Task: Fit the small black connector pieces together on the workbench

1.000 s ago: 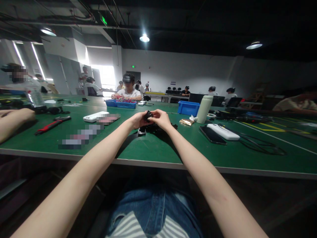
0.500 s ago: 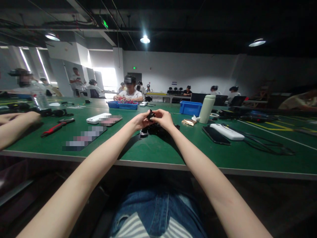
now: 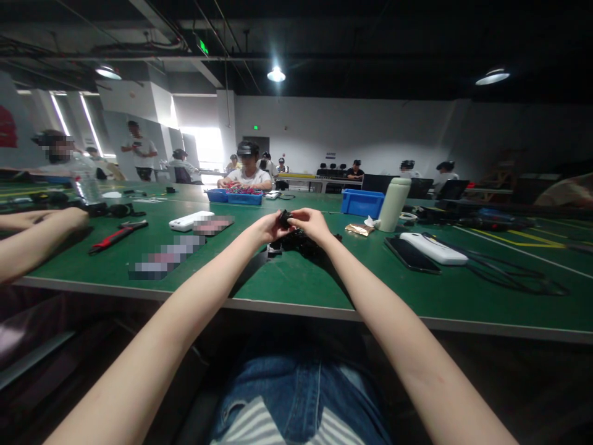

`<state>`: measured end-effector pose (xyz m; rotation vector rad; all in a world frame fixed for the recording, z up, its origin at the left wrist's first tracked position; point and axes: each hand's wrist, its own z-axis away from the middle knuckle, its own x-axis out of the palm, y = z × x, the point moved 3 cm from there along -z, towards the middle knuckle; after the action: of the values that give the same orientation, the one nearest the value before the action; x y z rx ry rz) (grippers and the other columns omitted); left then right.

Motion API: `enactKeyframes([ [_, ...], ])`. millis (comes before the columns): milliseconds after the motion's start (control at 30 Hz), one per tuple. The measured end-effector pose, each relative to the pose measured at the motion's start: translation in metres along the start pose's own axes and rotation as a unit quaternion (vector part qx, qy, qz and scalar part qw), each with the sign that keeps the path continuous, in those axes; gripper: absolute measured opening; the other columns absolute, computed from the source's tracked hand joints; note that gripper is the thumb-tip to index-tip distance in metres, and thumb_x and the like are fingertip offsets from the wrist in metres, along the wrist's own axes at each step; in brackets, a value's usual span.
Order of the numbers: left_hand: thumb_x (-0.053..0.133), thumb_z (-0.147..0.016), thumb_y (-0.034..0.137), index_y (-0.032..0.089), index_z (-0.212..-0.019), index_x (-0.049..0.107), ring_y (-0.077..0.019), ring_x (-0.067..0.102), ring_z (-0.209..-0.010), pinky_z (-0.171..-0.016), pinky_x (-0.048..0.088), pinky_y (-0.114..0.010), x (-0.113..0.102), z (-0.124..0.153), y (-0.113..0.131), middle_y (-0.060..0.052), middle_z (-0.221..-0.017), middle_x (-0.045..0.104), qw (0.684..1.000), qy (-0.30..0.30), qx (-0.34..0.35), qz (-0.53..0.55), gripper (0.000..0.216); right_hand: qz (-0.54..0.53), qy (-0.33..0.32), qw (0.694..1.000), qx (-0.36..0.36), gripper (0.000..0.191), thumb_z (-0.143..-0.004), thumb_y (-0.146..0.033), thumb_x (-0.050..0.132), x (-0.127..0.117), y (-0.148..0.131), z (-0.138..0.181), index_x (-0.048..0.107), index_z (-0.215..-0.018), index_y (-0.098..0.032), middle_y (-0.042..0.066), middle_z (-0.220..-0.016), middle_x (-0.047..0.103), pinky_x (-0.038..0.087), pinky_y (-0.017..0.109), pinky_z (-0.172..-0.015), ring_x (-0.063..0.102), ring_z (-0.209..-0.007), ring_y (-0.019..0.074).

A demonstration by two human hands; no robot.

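Between my fingertips is a small black piece [image 3: 284, 217], too small to make out its kind. My left hand [image 3: 269, 227] grips it from the left, fingers closed. From the right, my right hand [image 3: 311, 223] pinches it with thumb and fingers. Both hands are raised a little over a dark pile of black parts [image 3: 308, 243] on the green table [image 3: 287, 281]. A small pale-and-black item [image 3: 274, 248] lies just below my left hand. My wrists and hands partly cover the pile.
To the left lie red-handled pliers [image 3: 115, 238], a white power bank [image 3: 191, 220] and a co-worker's arm [image 3: 41, 238]. On the right are a dark phone [image 3: 412, 254], another white power bank [image 3: 433, 248], black cables [image 3: 514, 277], a pale green bottle [image 3: 395, 204] and a blue bin [image 3: 361, 202].
The view has shifted slightly, so everything sits a little further right. My hands stay together on the small black piece, which appears turned somewhat.
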<state>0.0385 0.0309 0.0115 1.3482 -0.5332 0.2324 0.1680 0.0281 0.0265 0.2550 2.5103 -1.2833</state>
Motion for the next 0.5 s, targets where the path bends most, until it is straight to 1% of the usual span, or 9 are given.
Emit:
enactKeyframes([
  [100,0.038,-0.094,0.032,0.013,-0.095,0.058,-0.0137,0.061,-0.058,-0.053,0.055,-0.024,-0.0017,0.0004,-0.0017,-0.006,-0.069,0.062,0.999,0.001,-0.011,-0.039,0.028,0.002,-0.005,1.0,0.013,0.02,-0.066,-0.015,0.071,-0.0005,0.0006,-0.0004,0.068,-0.086,-0.012,0.01,-0.091,0.072,0.051,0.034,-0.084,0.067,-0.084,0.0183],
  [233,0.042,-0.091,0.023,0.012,-0.088,0.059,-0.0118,0.058,-0.051,-0.048,0.052,-0.02,-0.0036,0.0027,-0.0017,-0.004,-0.062,0.059,0.998,0.024,-0.022,-0.062,0.02,0.001,-0.015,1.0,0.018,0.019,-0.067,-0.015,0.071,0.0,0.0006,-0.0004,0.068,-0.085,-0.012,0.01,-0.09,0.072,0.051,0.034,-0.085,0.067,-0.084,0.0179],
  [333,0.045,-0.089,0.021,0.012,-0.087,0.059,-0.0117,0.057,-0.05,-0.045,0.051,-0.02,-0.0022,0.005,-0.0003,-0.004,-0.061,0.058,0.998,0.03,-0.028,-0.044,0.016,0.004,-0.014,1.0,0.023,0.018,-0.068,-0.015,0.07,0.0011,-0.0005,-0.0011,0.068,-0.086,-0.012,0.009,-0.089,0.072,0.051,0.032,-0.084,0.067,-0.083,0.0166],
  [433,0.044,-0.088,0.018,0.012,-0.091,0.058,-0.0116,0.057,-0.049,-0.044,0.051,-0.02,-0.002,0.0068,0.0016,-0.004,-0.061,0.058,0.997,0.064,-0.027,-0.019,0.015,0.006,0.005,1.0,0.023,0.019,-0.07,-0.018,0.069,-0.0009,-0.0028,-0.003,0.067,-0.088,-0.011,0.01,-0.092,0.072,0.051,0.03,-0.082,0.067,-0.084,0.0162],
  [500,0.043,-0.088,0.017,0.012,-0.094,0.057,-0.0121,0.057,-0.05,-0.043,0.051,-0.02,-0.0025,0.0073,0.0028,-0.005,-0.063,0.058,0.996,0.088,-0.025,0.0,0.016,0.02,0.03,0.999,0.019,0.021,-0.072,-0.02,0.067,-0.0055,-0.0037,-0.004,0.067,-0.091,-0.011,0.01,-0.094,0.071,0.051,0.029,-0.081,0.067,-0.085,0.016],
])
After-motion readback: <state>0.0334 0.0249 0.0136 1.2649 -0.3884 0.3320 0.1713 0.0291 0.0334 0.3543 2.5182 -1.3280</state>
